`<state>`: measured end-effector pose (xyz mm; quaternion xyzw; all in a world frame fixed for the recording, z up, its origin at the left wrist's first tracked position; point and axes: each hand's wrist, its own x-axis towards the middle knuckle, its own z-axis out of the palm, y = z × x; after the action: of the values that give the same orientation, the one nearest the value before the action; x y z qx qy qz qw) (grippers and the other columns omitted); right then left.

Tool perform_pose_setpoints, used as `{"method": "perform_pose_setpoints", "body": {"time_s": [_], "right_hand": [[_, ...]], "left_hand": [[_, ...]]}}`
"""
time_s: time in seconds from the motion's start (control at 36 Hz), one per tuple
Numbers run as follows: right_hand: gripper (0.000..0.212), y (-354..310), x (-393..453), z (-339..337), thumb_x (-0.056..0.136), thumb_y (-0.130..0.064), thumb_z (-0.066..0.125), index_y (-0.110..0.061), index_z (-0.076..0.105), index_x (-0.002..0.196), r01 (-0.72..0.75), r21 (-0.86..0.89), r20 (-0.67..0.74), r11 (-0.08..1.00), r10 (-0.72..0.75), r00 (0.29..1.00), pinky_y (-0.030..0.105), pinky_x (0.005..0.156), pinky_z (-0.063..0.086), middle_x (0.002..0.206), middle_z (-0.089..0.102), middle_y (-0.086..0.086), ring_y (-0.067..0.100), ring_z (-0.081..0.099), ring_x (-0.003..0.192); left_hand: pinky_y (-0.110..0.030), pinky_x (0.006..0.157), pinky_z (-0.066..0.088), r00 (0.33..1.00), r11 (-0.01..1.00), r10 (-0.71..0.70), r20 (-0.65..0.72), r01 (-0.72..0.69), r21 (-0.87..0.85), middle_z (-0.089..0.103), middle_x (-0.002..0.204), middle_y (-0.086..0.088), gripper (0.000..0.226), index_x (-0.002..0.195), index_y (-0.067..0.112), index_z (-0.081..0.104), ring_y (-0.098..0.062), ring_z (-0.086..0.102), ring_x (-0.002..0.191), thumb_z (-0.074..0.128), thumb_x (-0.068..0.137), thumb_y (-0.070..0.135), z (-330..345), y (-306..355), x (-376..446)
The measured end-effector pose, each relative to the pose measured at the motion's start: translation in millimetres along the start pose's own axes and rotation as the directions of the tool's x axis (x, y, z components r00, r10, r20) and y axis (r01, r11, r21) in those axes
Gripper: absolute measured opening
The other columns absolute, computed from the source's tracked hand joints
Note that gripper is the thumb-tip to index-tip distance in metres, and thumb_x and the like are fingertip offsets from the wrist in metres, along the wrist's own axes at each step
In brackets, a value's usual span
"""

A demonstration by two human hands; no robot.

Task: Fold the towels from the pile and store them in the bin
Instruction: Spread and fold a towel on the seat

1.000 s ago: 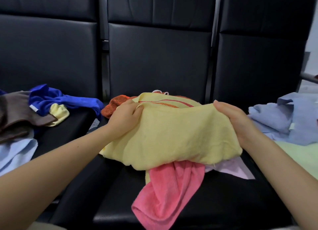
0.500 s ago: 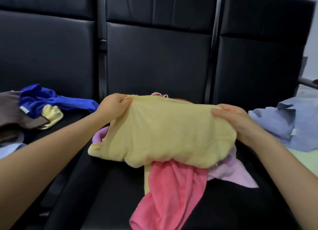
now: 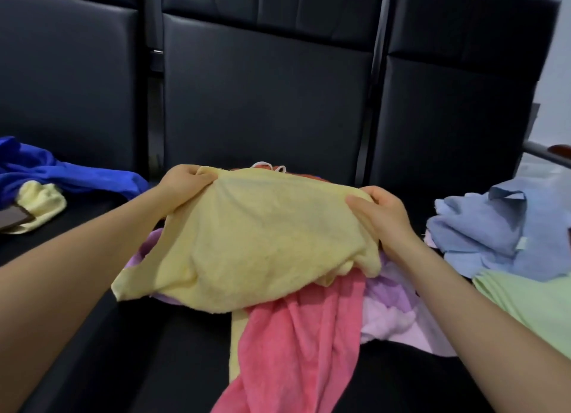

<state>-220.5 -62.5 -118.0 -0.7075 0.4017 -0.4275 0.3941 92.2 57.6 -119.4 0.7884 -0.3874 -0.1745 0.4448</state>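
Note:
A yellow towel [image 3: 253, 242] is held up over the pile on the middle black seat. My left hand [image 3: 182, 187] grips its upper left corner. My right hand [image 3: 381, 216] pinches its upper right edge. Beneath it a pink towel [image 3: 293, 344] hangs toward the seat's front edge, and a lilac towel [image 3: 389, 307] lies bunched to the right. No bin is in view.
A blue towel [image 3: 46, 171] and a pale yellow cloth [image 3: 40, 202] lie on the left seat. A light blue towel [image 3: 500, 230] and a light green towel [image 3: 531, 301] lie on the right seat. Black seat backs [image 3: 265, 103] stand behind.
Both hands have lifted the yellow towel and drawn it slightly closer together. The orange towel behind is now hidden, and more of the lilac towel shows.

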Motion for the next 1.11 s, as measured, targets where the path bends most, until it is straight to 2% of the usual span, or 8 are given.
{"method": "perform_pose_setpoints", "body": {"time_s": [0.17, 0.28, 0.39, 0.47, 0.58, 0.86, 1.0, 1.11], "right_hand": [[0.005, 4.3, -0.7, 1.2, 0.089, -0.027, 0.066, -0.024, 0.069, 0.087, 0.009, 0.003, 0.064, 1.0, -0.009, 0.998, 0.025, 0.07, 0.048, 0.088, 0.07, -0.007, 0.007, 0.061, 0.081], [0.012, 15.0, -5.6, -6.8, 0.094, -0.026, 0.063, -0.029, 0.073, 0.087, -0.026, -0.019, 0.138, 0.999, 0.028, 0.99, 0.02, 0.075, 0.048, 0.095, 0.071, -0.005, 0.006, 0.063, 0.086], [0.011, 17.2, -18.3, -14.0, 0.092, -0.012, 0.064, -0.008, 0.073, 0.086, -0.007, -0.005, 0.114, 1.0, 0.007, 0.993, 0.006, 0.054, 0.041, 0.085, 0.062, -0.009, -0.011, 0.057, 0.06], [0.008, 12.7, -32.8, -15.7, 0.091, -0.008, 0.065, -0.009, 0.071, 0.086, 0.033, -0.039, 0.112, 0.999, -0.029, 0.993, 0.006, 0.048, 0.037, 0.075, 0.059, -0.006, -0.011, 0.052, 0.049], [0.015, -7.0, -50.4, -20.0, 0.088, -0.01, 0.069, -0.022, 0.071, 0.079, 0.092, -0.001, -0.01, 0.996, -0.092, 0.996, 0.007, 0.056, 0.042, 0.083, 0.065, -0.011, -0.006, 0.059, 0.065], [0.01, -54.9, -87.3, -40.7, 0.09, -0.017, 0.058, -0.019, 0.066, 0.087, 0.17, 0.021, -0.208, 0.985, -0.162, 0.965, 0.028, 0.067, 0.047, 0.088, 0.068, -0.004, 0.012, 0.061, 0.08], [0.009, -80.7, -88.6, -50.1, 0.089, -0.017, 0.059, -0.02, 0.066, 0.085, 0.156, 0.057, -0.219, 0.986, -0.14, 0.966, 0.027, 0.064, 0.045, 0.085, 0.068, -0.005, 0.01, 0.06, 0.077], [0.007, -126.7, -78.8, -63.4, 0.092, -0.019, 0.059, -0.018, 0.066, 0.091, 0.203, 0.12, -0.223, 0.972, -0.173, 0.959, 0.023, 0.063, 0.045, 0.087, 0.067, -0.004, 0.009, 0.06, 0.079]], "left_hand": [[-0.031, 0.069, 0.045, 0.994, 0.999, 0.042, -0.106, -0.043, -0.007, 0.069, 0.094, -0.016, 0.031, 0.094, 0.006, 0.072, -0.019, 0.057, 0.079, 0.057, 0.093, 0.034, -0.1, -4.9, -6.0], [-0.032, 0.062, 0.038, 0.993, 1.0, -0.004, -0.115, 0.001, -0.028, 0.054, 0.073, -0.014, 0.042, 0.084, -0.007, 0.064, -0.021, 0.047, 0.069, 0.058, 0.091, 0.034, 1.9, -10.7, -18.7], [-0.031, 0.055, 0.03, 0.987, 0.996, -0.017, -0.162, 0.003, -0.084, 0.036, 0.059, -0.006, 0.032, 0.062, 0.013, 0.046, -0.02, 0.036, 0.059, 0.058, 0.088, 0.028, -3.6, -2.6, -40.6], [-0.032, 0.058, 0.032, 0.976, 0.973, -0.02, -0.215, -0.031, -0.229, 0.042, 0.067, -0.008, 0.021, 0.075, 0.013, 0.056, -0.021, 0.038, 0.064, 0.057, 0.091, 0.028, -15.8, 10.2, -62.2], [-0.03, 0.055, 0.029, 0.964, 0.948, 0.002, -0.266, -0.086, -0.306, 0.043, 0.076, -0.005, 0.026, 0.085, 0.007, 0.065, -0.022, 0.035, 0.071, 0.058, 0.092, 0.031, -22.0, 18.2, -98.3], [-0.03, 0.06, 0.035, 0.948, 0.89, -0.01, -0.319, -0.137, -0.435, 0.047, 0.079, -0.007, 0.021, 0.087, 0.005, 0.064, -0.02, 0.042, 0.074, 0.054, 0.093, 0.022, -38.3, 37.4, -144.7], [-0.029, 0.057, 0.031, 0.932, 0.892, 0.047, -0.359, -0.201, -0.405, 0.042, 0.077, -0.006, 0.028, 0.085, -0.002, 0.064, -0.017, 0.038, 0.069, 0.055, 0.091, 0.024, -60.2, 64.6, -151.9], [-0.032, 0.059, 0.027, 0.91, 0.842, 0.138, -0.391, -0.315, -0.437, 0.036, 0.076, -0.004, 0.023, 0.08, 0.012, 0.06, -0.02, 0.032, 0.07, 0.057, 0.081, 0.035, -97.8, 104.2, -156.1]]}}
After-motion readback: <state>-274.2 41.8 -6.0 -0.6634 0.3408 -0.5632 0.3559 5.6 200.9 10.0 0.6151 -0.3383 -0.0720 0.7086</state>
